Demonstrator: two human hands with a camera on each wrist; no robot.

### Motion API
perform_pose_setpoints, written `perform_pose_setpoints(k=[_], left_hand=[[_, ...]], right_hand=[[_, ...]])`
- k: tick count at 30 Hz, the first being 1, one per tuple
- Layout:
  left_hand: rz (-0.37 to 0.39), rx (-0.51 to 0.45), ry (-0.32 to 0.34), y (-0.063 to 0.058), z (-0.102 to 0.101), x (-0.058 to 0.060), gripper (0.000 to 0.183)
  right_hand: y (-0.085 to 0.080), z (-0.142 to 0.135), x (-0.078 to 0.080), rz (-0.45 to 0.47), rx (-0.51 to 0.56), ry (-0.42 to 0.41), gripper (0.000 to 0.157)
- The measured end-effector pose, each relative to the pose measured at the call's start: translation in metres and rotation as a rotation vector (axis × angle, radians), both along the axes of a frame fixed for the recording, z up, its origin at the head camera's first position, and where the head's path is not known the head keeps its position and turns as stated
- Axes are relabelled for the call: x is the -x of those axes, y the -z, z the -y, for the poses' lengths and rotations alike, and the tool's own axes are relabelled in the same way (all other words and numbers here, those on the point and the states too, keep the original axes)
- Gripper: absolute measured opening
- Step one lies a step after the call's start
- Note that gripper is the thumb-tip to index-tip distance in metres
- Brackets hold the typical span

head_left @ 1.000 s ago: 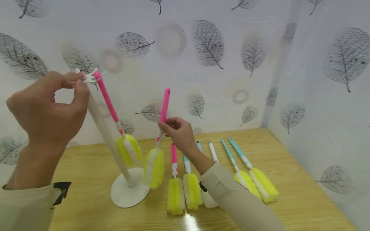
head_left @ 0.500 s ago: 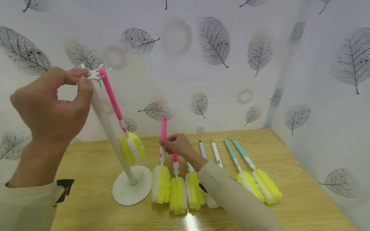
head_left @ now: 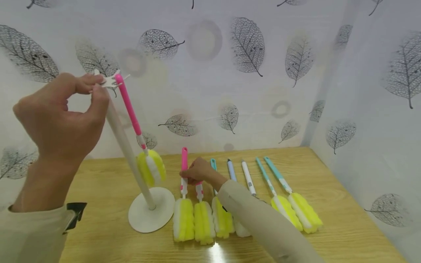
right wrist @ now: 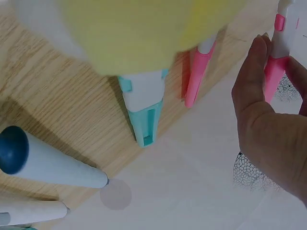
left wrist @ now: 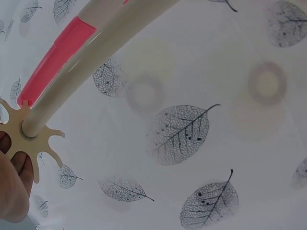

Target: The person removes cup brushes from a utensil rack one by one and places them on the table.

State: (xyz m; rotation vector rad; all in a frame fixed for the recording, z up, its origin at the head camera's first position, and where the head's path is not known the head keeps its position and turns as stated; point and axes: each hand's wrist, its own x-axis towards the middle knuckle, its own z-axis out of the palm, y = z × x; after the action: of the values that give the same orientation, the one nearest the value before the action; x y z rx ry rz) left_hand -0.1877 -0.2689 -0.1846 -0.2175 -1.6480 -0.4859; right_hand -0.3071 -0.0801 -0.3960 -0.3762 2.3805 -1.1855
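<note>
My left hand point(head_left: 62, 113) pinches the toothed white hook plate point(head_left: 111, 82) at the top of a tilted white stand point(head_left: 126, 142). In the left wrist view, fingers curl between the prongs. From one prong hangs a bottle brush with a pink handle point(head_left: 129, 106) and a yellow-and-white sponge head. Low over the table, my right hand point(head_left: 198, 170) pinches the handle of another pink sponge brush point(head_left: 184, 219), leftmost in the row. Its head lies right beside a second pink-handled brush point(head_left: 204, 221), whose handle is partly hidden by that hand.
Teal, blue and white-handled brushes follow to the right on the wooden table point(head_left: 332, 215), such as the outer teal brush point(head_left: 304, 212). My right sleeve point(head_left: 263, 219) covers part of them. The stand's round base point(head_left: 138, 221) is left of the row. Leaf-patterned sheeting hangs behind.
The right hand has lowered its pink brush from beside the stand to the left end of the row. The left hand still holds the stand's top.
</note>
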Motion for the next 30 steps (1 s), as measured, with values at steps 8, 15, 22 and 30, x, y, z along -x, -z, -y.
perform_pose_setpoints(k=[8,15,22,30], left_hand=[[-0.009,-0.004,-0.006,0.0,-0.004,-0.001,0.033],[-0.024,-0.005,0.015,-0.002,-0.005,-0.001,0.033],[-0.025,-0.007,0.017,-0.003,-0.006,-0.001,0.033],[0.002,-0.002,0.048,-0.002,-0.002,-0.002,0.033]], right_hand=[[0.01,0.003,0.006,-0.002,-0.115,-0.027,0.027],[0.014,0.006,0.009,0.002,-0.149,-0.032,0.025],[0.022,0.008,0.011,-0.109,-0.274,-0.126,0.034],[0.029,0.006,0.014,-0.125,-0.227,-0.146,0.041]])
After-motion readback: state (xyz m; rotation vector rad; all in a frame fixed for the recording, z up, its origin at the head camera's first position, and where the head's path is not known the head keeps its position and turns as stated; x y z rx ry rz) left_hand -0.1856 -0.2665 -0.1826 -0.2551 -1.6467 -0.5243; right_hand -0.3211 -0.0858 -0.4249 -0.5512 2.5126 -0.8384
